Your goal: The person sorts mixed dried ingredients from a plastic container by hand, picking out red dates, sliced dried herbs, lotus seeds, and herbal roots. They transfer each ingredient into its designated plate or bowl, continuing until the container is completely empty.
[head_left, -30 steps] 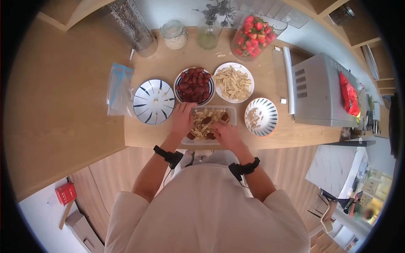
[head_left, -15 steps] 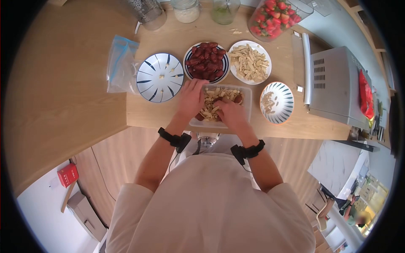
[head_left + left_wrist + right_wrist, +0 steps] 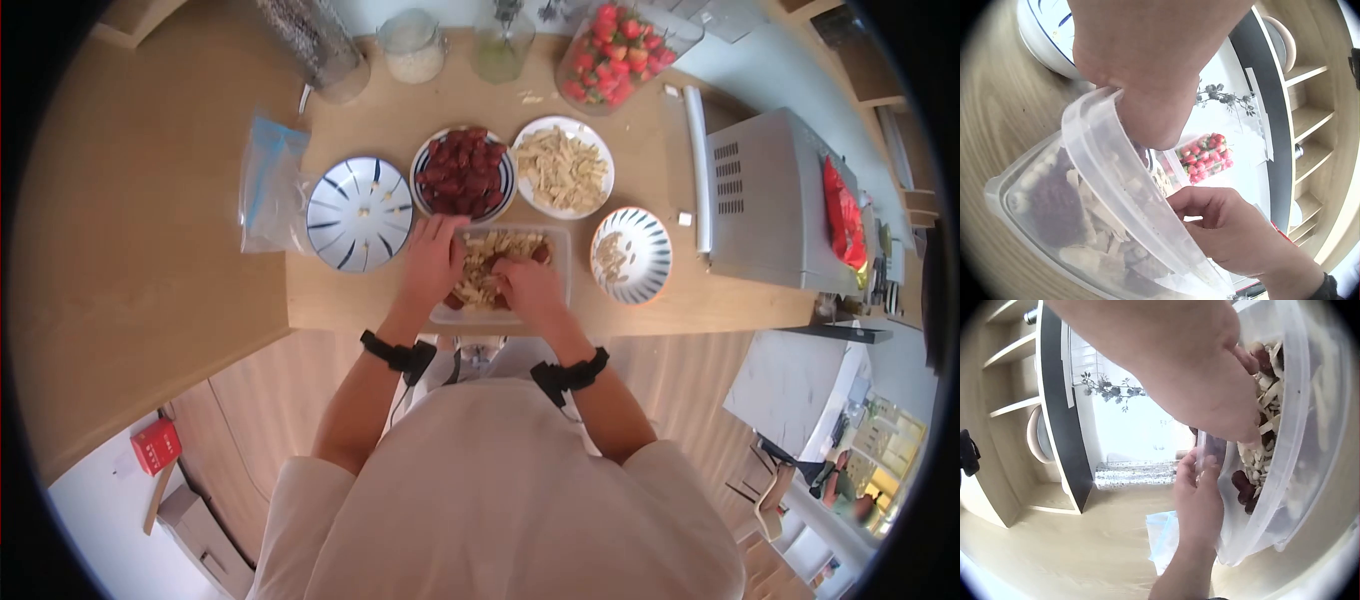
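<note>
A clear plastic container (image 3: 567, 268) holds pale dried strips (image 3: 1272, 394), small pale kernels and several red dates (image 3: 1244, 487). My left hand (image 3: 433, 262) grips its left wall, thumb and fingers on either side of the rim, as the right wrist view shows. My right hand (image 3: 532, 288) reaches over the right side, its bent fingers down among the strips and dates. I cannot tell whether those fingertips pinch a piece. Just behind the container stands a bowl of red dates (image 3: 463, 172), and beside it a white plate of pale strips (image 3: 563, 168).
A blue-striped bowl (image 3: 360, 225) with a few crumbs stands left, beside a zip bag (image 3: 270, 195). On the right are a bowl with small pieces (image 3: 645, 258) and a grey appliance (image 3: 760, 195). Strawberries (image 3: 615, 55) in a clear container and glass jars (image 3: 412, 50) line the back.
My right fingers have shifted among the strips and dates and now look more bunched together. My left hand stays at the left rim. The head view has tilted and swung back.
</note>
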`<state>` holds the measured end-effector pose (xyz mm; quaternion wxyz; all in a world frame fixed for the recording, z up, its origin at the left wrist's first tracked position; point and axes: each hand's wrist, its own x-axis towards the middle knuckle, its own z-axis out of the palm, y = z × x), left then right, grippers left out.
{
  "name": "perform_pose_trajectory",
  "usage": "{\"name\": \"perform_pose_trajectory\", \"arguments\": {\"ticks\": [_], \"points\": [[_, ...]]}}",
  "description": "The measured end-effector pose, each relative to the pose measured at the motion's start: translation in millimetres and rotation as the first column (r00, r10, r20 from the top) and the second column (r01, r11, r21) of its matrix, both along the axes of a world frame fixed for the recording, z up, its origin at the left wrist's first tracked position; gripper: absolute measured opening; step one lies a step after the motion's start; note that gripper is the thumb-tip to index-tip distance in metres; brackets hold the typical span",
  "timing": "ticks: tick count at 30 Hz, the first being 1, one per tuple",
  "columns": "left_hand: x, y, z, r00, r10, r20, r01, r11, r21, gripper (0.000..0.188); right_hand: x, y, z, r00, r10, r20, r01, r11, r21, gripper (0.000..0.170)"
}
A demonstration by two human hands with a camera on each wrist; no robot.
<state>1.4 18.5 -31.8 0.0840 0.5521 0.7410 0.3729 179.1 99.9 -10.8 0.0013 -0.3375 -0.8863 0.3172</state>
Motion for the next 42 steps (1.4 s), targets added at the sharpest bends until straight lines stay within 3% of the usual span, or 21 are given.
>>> {"name": "perform_pose_trajectory", "arguments": {"ticks": [14,20,22,25,29,31,34,38,40,42], "points": [[2,0,11,1.0,-0.002,0.008,0.002,1.0,-0.03,0.033,13,23,14,0.99,-0.058,-0.131,0.059,0.998,0.008,0.016],[3,0,13,0.999,-0.026,0.025,0.027,0.998,-0.062,0.034,8,68,32,0.872,-0.269,-0.41,0.313,0.949,0.044,0.013],[2,-1,12,1.0,-0.027,-0.003,0.027,0.999,-0.035,0.034,6,90,43,0.809,-0.293,-0.51,0.418,0.896,0.149,0.012],[2,-1,12,0.999,-0.032,0.001,0.032,0.999,-0.043,0.034,5,121,37,0.81,-0.317,-0.493,0.467,0.857,0.216,0.013],[1,-2,13,0.999,-0.044,0.016,0.045,0.997,-0.065,0.035,2,137,32,0.818,-0.364,-0.446,0.478,0.861,0.174,0.021],[2,-2,13,0.999,-0.037,0.024,0.038,0.996,-0.075,0.035,1,133,34,0.87,-0.415,-0.266,0.466,0.868,0.172,0.03],[2,-2,15,0.999,-0.041,0.018,0.042,0.997,-0.072,0.035,1,115,42,0.869,-0.418,-0.264,0.458,0.882,0.112,0.04],[4,-3,13,0.999,-0.038,0.003,0.038,0.998,-0.053,0.035,10,80,31,0.848,-0.294,-0.44,0.395,0.905,0.158,0.033],[3,-2,12,0.999,-0.035,-0.006,0.035,0.998,-0.043,0.036,18,59,48,0.951,-0.18,-0.252,0.149,0.979,-0.139,0.025],[2,-1,12,0.999,-0.033,-0.006,0.032,0.998,-0.052,0.036,26,39,51,0.979,-0.091,-0.181,0.058,0.981,-0.183,0.019]]}}
